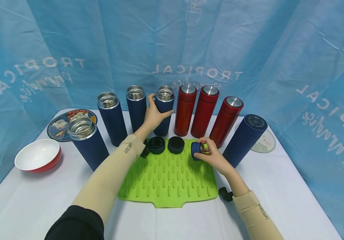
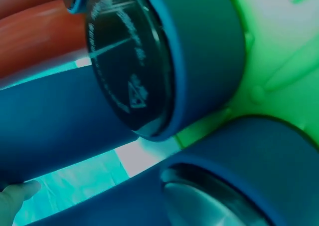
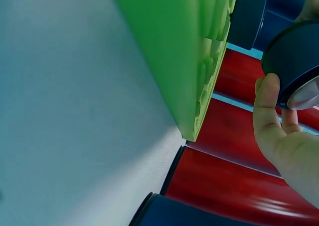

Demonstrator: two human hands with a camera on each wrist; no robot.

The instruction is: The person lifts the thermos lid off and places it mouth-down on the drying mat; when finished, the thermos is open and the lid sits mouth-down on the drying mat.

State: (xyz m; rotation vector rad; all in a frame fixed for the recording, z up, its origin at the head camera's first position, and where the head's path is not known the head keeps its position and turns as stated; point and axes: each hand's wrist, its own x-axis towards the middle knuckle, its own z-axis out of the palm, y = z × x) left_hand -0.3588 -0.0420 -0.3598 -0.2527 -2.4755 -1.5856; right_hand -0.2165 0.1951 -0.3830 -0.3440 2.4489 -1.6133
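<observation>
In the head view my left hand [image 1: 152, 117] grips a lidless dark blue thermos flask [image 1: 163, 120] near its top, thumb on the near side. The flask stands upright, its steel mouth exposed. Over the right part of the green mat [image 1: 172, 180], my right hand [image 1: 215, 156] pinches a blue flask lid [image 1: 194, 150] between thumb and fingers, tipped on its side. The right wrist view also shows that lid [image 3: 291, 51] with its pale inner side toward the palm. Two more blue lids, a left one [image 1: 157, 145] and a right one [image 1: 176, 144], sit at the mat's back edge.
Several lidless blue flasks [image 1: 113, 121] stand at the left. Three capped red flasks [image 1: 184, 113] and a capped blue flask [image 1: 240, 143] stand to the right. A red-and-white bowl [image 1: 38, 155], a patterned round plate [image 1: 59, 128] and a pale round mat [image 1: 264, 141] lie at the sides.
</observation>
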